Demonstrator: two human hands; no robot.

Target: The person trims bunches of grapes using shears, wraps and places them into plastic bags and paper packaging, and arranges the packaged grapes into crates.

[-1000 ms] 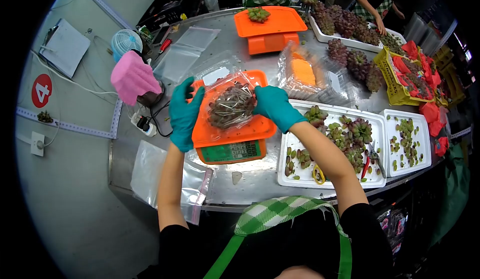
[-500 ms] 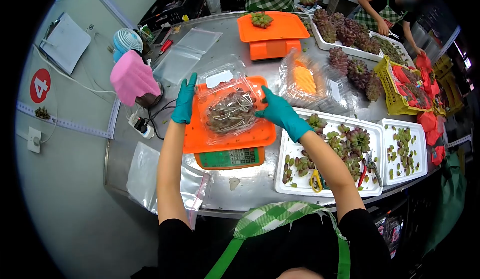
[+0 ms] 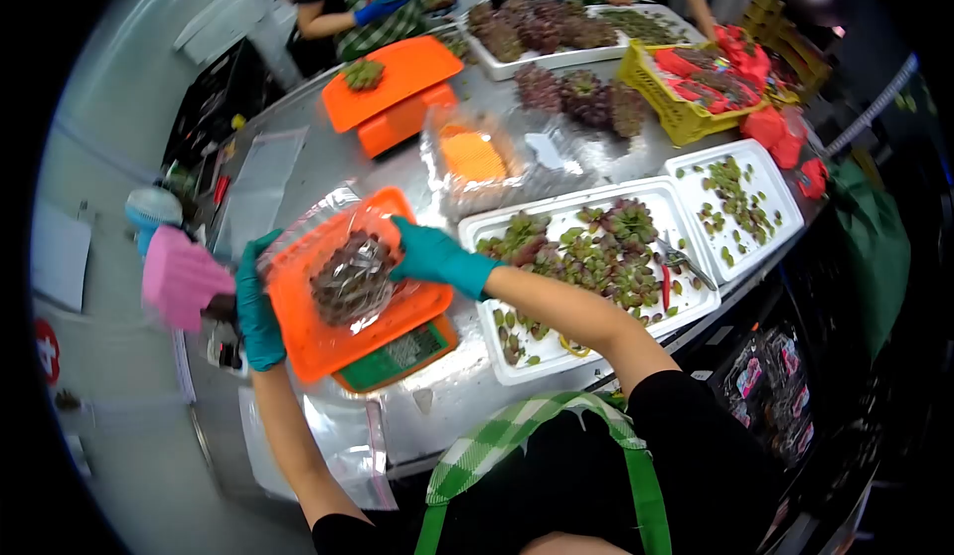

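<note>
One glossy, clear plastic pack (image 3: pixel 355 279)

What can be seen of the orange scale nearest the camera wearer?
The scale has a broad, rimmed orange tray, apparently plastic, above a base with a green panel too blurred to read. It stands on the metal table, angled in view. A clear package of dark succulents sits on it. The left hand is beside its left edge, contact unclear; the right hand is at the package.
</note>
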